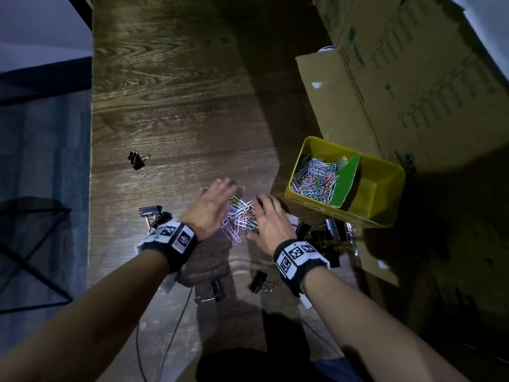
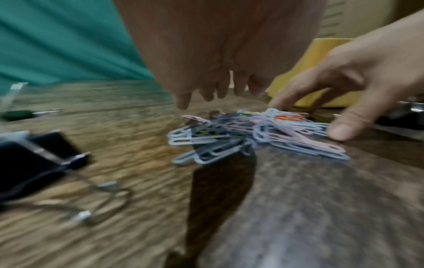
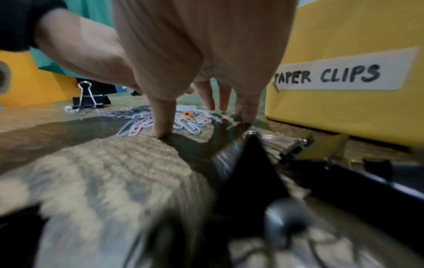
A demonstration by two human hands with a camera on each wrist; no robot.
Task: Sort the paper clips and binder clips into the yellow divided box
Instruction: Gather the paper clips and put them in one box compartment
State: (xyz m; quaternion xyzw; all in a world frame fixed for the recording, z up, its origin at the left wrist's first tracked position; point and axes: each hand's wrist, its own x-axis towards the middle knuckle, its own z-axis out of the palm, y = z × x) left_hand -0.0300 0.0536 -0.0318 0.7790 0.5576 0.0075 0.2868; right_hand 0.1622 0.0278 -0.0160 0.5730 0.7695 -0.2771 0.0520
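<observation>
Pastel paper clips point(image 1: 239, 216) sit heaped on the desk point(image 1: 176, 106) between both hands, left hand point(image 1: 210, 206) and right hand point(image 1: 268, 219) spread-fingered either side, probably corralling them for the yellow divided box point(image 1: 382, 213) just beyond the right; binder clips point(image 1: 327, 235) wait beside it.

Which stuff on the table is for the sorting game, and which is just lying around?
For sorting: paper clip pile, black binder clips, yellow divided box, left hand, right hand.

Just lying around: cardboard boxes, thin black cable.

One yellow divided box point(image 1: 391, 216) — two hands.
</observation>
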